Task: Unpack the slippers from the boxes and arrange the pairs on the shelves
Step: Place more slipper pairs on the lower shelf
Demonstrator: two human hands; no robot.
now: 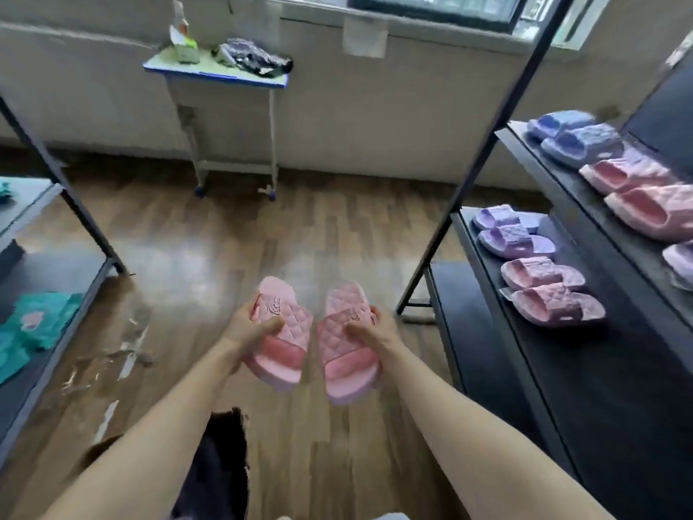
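Observation:
I hold a pair of pink quilted slippers above the wooden floor, toes pointing away from me. My left hand (247,328) grips the left slipper (281,354) across its strap, thumb on top. My right hand (375,330) grips the right slipper (348,365) the same way. The two slippers almost touch at their inner edges. To my right stands a black shelf unit (543,369). Its middle shelf carries a lilac pair (513,234) and a pink pair (551,290). Its upper shelf carries a blue pair (573,138) and a pink pair (645,197).
A slanted black frame post (483,152) marks the shelf unit's near corner. Another dark shelf (41,294) on the left holds teal packages (33,324). A small wheeled table (225,76) with clutter stands by the far wall. The floor has scuffed patches.

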